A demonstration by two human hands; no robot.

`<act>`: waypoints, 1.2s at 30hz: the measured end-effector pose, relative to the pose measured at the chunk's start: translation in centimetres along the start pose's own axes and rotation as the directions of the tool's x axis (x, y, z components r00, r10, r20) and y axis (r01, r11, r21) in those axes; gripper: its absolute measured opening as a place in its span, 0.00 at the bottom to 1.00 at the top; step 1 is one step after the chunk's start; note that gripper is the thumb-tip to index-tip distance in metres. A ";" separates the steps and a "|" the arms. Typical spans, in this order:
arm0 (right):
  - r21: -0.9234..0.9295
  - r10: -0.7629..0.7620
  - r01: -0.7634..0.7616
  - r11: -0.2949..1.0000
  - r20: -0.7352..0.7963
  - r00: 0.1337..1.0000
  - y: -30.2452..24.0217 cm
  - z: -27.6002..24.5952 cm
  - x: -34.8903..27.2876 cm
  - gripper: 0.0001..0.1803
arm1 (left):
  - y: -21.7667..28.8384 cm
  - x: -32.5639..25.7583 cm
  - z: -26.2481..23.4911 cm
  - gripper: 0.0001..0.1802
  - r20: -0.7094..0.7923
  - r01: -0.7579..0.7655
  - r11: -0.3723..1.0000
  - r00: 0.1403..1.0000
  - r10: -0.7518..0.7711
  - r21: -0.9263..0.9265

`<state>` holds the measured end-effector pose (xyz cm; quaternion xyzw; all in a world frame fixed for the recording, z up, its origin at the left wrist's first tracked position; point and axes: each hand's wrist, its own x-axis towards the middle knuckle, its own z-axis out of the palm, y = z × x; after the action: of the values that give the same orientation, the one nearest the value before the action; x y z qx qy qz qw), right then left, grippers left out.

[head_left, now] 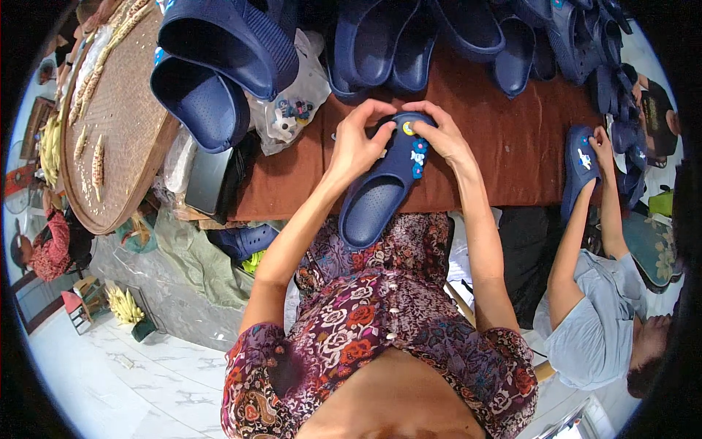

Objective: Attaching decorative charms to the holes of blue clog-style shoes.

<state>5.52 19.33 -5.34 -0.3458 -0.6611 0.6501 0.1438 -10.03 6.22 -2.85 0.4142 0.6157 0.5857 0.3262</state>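
Note:
A navy blue clog [376, 199] lies over the near edge of the brown-covered table, its toe pointing away and its heel toward my lap. My left hand [360, 143] is curled at the left of the toe, thumb bent against the upper. At the right of the toe, my right hand [442, 137] grips it with the thumb pressing beside a round yellow charm [408, 128]. Blue and white charms [417, 159] run down the clog's right side. The fingertips behind the toe are partly hidden.
Several navy clogs [380, 44] are piled along the far side. A clear plastic bag [287, 121] of small charms and a dark flat box [210, 183] sit to the left, near a round woven tray [121, 139] with corn. At right, a co-worker's hand [602, 150] touches another clog [580, 172].

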 end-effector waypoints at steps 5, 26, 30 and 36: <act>0.039 -0.014 0.012 0.999 0.047 0.999 -0.7 -0.6 -1.1 0.21 | 6.7 -6.5 -1.8 0.06 0.078 0.091 0.994 0.992 -0.096 0.055; 0.046 0.053 -0.052 0.998 -0.023 0.998 -1.8 -0.1 -5.0 0.23 | -0.7 -8.8 4.0 0.32 0.364 0.466 0.139 0.816 -0.449 -0.874; 0.156 0.079 -0.087 0.984 0.057 0.995 -2.1 -0.3 -5.3 0.25 | -0.7 -9.6 4.0 0.25 0.387 0.491 0.136 0.804 -0.452 -0.861; 0.222 0.034 -0.051 0.974 0.081 0.996 -2.3 0.1 -6.2 0.28 | -0.5 -10.9 4.0 0.16 0.343 0.501 0.211 0.789 -0.509 -0.839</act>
<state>9.27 15.51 -1.51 -0.3162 -0.5811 0.7362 0.1424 -1.70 -1.67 -4.70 -0.0550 0.2997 0.6825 0.6644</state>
